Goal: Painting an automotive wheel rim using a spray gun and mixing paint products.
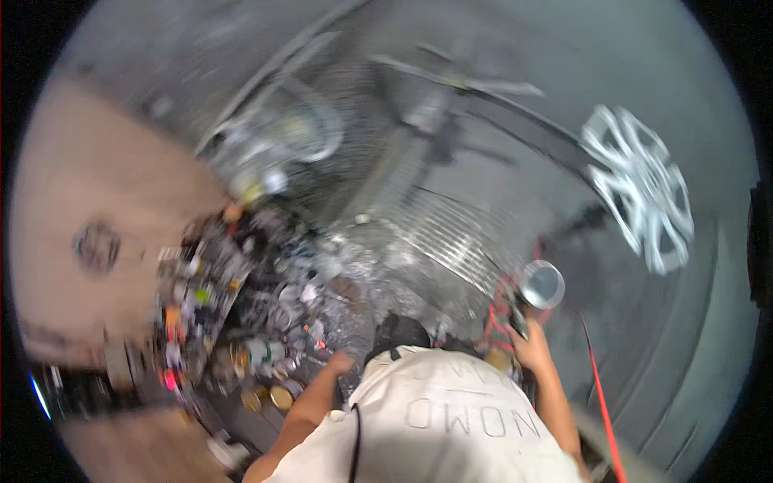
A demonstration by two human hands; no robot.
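Observation:
My right hand (527,344) is wrapped round the dark handle of what looks like a spray gun (543,284) with a round, silvery cup. Loops of red hose (495,318) hang just beside it, partly hidden behind the hand. My left hand (342,363) is low near my body, close to the cluttered surface; its fingers are smeared by motion. A silver multi-spoke wheel rim (644,189) stands out at the right, apart from both hands.
Jars, cans and scraps crowd a cluttered bench (233,298) at the left. Ahead lies a ribbed metal grate (451,241). A taut red line (602,394) runs at the lower right. Long bars (459,80) cross the far side. The picture is blurred.

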